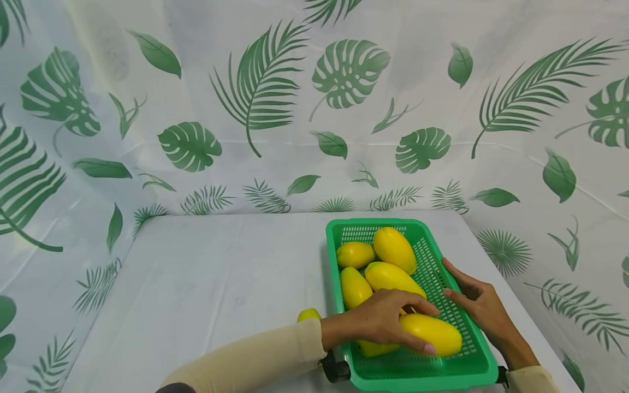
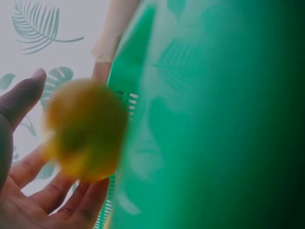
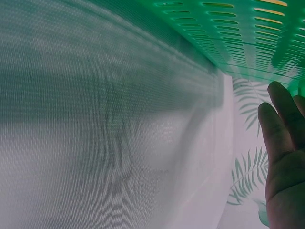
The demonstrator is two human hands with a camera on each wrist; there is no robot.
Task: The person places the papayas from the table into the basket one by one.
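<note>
The left arm, in a cream sleeve, enters from 7 o'clock in the head view and runs toward 3 o'clock. The left hand [image 1: 388,322] lies palm down, its fingers [image 1: 417,343] spread and gently curved, the tips pointing toward 4 o'clock. In the left wrist view the palm shows with fingers loosely extended. The right forearm comes in from 5 o'clock, pointing toward 11 o'clock. The right hand [image 1: 479,305] is held on edge, fingers [image 1: 454,271] nearly straight and close together, thumb tucked inward toward 9 o'clock.
</note>
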